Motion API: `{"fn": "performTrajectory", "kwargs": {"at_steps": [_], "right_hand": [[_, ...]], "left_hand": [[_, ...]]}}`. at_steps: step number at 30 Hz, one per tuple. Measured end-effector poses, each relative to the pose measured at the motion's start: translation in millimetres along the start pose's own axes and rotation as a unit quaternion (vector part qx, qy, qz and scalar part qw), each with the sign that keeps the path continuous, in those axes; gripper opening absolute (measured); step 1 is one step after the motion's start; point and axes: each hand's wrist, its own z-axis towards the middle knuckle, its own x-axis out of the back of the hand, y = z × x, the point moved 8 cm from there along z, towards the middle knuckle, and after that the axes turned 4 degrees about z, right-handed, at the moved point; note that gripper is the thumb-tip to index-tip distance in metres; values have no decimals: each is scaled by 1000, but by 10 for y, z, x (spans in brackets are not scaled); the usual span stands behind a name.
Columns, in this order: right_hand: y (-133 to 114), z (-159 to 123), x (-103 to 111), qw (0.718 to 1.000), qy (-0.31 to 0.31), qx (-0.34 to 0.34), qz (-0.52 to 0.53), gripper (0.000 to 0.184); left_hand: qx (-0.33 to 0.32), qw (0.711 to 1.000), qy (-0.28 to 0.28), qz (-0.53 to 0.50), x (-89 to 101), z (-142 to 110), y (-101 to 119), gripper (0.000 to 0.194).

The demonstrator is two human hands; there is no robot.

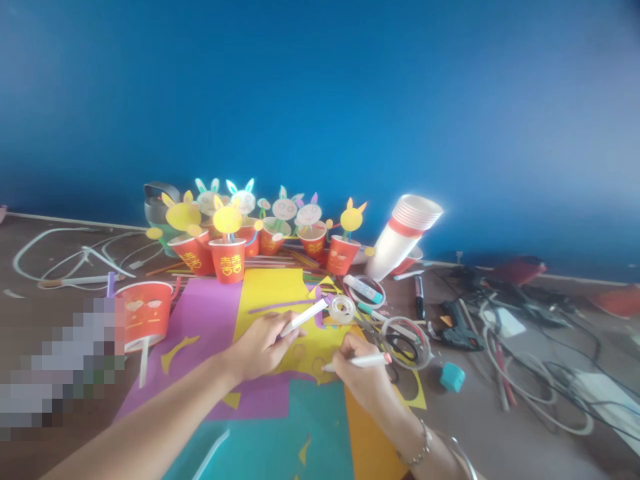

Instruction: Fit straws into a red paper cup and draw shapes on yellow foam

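A white marker (305,316) with a purple end is pinched in my left hand (263,343), which rests over the yellow paper (273,293). My right hand (361,373) grips another white marker (367,360) with a reddish end. Its point touches the yellow paper beside a small drawn circle (319,365). Fainter round marks show near the left fingers. Under the yellow paper lie purple paper (200,313), teal paper (320,427) and orange paper (375,440). Just beyond the hands lies a roll of clear tape (342,309).
Red paper cups (227,261) with paper animal figures stand along the back, beside leaning stacked white cups (400,240). Another red cup (145,313) lies tipped at left. Scissors (403,350), a glue gun (457,327), a teal block (453,377) and tangled cables (545,380) are at right.
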Motion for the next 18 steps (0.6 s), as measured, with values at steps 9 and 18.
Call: {"fn": "performTrajectory", "kwargs": {"at_steps": [9,18], "right_hand": [[7,8,25,1000,19,2,-7,22],[-7,-10,-17,1000,-5,-6,-25,22]], "left_hand": [[3,1000,0,0,-3,4,-1,27],[-3,1000,4,-4,12,10,12,25]]}}
